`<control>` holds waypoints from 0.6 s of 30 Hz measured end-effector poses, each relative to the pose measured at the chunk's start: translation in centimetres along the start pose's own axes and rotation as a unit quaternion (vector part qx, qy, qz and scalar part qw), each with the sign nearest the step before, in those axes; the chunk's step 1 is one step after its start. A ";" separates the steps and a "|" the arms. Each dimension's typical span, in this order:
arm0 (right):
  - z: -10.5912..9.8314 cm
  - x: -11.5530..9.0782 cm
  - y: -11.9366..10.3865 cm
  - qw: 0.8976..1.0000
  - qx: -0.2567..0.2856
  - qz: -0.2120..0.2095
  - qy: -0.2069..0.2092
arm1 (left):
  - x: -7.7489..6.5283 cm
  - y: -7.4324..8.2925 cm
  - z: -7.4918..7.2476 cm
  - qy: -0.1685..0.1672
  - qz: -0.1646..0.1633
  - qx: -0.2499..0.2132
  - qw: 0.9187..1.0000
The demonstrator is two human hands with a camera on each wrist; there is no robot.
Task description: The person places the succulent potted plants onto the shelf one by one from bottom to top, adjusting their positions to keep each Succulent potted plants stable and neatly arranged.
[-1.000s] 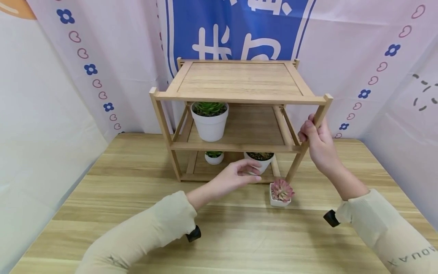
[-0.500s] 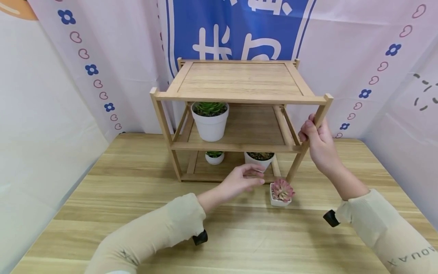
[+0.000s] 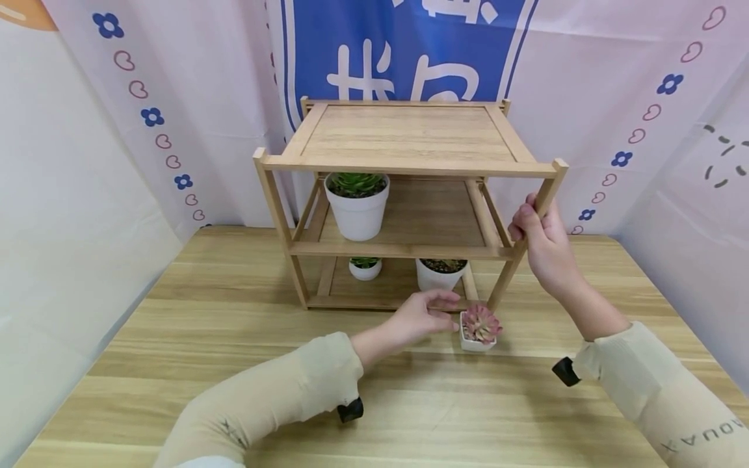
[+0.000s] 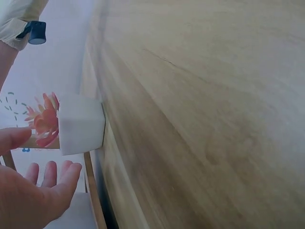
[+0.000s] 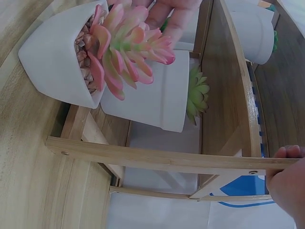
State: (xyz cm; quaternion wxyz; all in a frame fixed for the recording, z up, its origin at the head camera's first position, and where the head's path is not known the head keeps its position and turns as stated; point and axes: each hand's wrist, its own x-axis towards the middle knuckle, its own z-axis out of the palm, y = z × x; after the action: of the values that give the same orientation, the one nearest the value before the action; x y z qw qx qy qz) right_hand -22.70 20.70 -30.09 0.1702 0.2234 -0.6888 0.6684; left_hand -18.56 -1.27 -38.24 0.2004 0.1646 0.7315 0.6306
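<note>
A pink succulent in a square white pot [image 3: 478,331] stands on the table before the right front leg of a wooden shelf rack [image 3: 421,140]. My left hand [image 3: 418,317] reaches toward it from the left, thumb and fingers spread apart, fingertips right by the pot. In the left wrist view the white pot [image 4: 82,125] is just beyond the relaxed fingers [image 4: 66,179]. My right hand [image 3: 543,242] grips the rack's right front post; in the right wrist view its curled fingers [image 5: 288,151] wrap that post.
On the middle shelf is a large white pot with a green succulent [image 3: 357,207]. The bottom shelf holds a small potted succulent [image 3: 365,268] at left and a larger white pot [image 3: 440,275] at right. A patterned curtain [image 3: 234,97] hangs behind the wooden table [image 3: 193,325].
My left hand has moved right and slightly down, from in front of the bottom-shelf pot to beside the pink succulent. My right hand keeps its grip on the post.
</note>
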 end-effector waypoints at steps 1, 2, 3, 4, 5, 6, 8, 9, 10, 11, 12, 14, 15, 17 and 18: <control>0.0 0.0 0.0 1.000 0.002 -0.001 0.001 | 0.1 0.0 0.1 0.001 -0.005 -0.002 1.000; 0.0 0.0 0.0 1.000 0.003 -0.002 0.002 | 0.1 -0.1 0.1 0.001 -0.011 -0.004 1.000; 0.0 0.0 0.1 1.000 0.005 -0.003 0.002 | 0.2 -0.1 0.2 0.002 -0.017 -0.006 1.000; 0.0 0.0 0.1 1.000 0.007 -0.003 0.003 | 0.2 -0.2 0.3 0.003 -0.023 -0.008 1.000; 0.0 0.0 0.1 1.000 0.007 -0.004 0.002 | 0.2 -0.2 0.3 0.004 -0.029 -0.009 1.000; 0.0 0.0 0.1 1.000 0.007 -0.004 0.002 | 0.3 -0.3 0.4 0.006 -0.033 -0.010 0.999; -0.1 0.0 0.0 1.000 0.000 -0.002 0.002 | 0.4 -0.4 0.6 0.008 -0.039 -0.010 0.999; -0.1 -0.1 0.0 1.000 -0.003 0.000 0.001 | 0.4 -0.5 0.7 0.010 -0.044 -0.008 0.999; -0.1 -0.1 0.0 1.000 -0.006 0.002 0.000 | 0.4 -0.5 0.8 0.012 -0.047 -0.004 0.999; -0.1 -0.1 0.0 1.000 -0.010 0.004 -0.002 | 0.4 -0.6 1.0 0.013 -0.052 -0.002 0.999; -0.1 -0.1 0.0 1.000 -0.014 0.007 -0.004 | 0.4 -0.7 1.1 0.015 -0.056 0.001 0.998; -0.1 -0.1 -0.1 1.000 -0.019 0.012 -0.005 | 0.4 -0.7 1.3 0.019 -0.064 0.005 0.998; -0.1 -0.1 -0.1 1.000 -0.019 0.013 -0.006 | 0.4 -0.7 1.5 0.021 -0.067 0.006 0.997; -0.2 -0.1 -0.1 1.000 -0.019 0.015 -0.007 | 0.5 -0.7 1.6 0.026 -0.069 0.006 0.997; -0.2 -0.1 -0.2 1.000 -0.016 0.015 -0.005 | 0.5 -0.7 1.7 0.028 -0.069 0.005 0.997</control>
State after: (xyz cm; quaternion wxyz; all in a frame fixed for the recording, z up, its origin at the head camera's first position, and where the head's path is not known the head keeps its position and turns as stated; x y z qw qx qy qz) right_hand -22.56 20.87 -29.99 0.1600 0.2138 -0.7035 0.6586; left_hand -18.11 0.35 -39.16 0.2220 0.0975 0.7494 0.6161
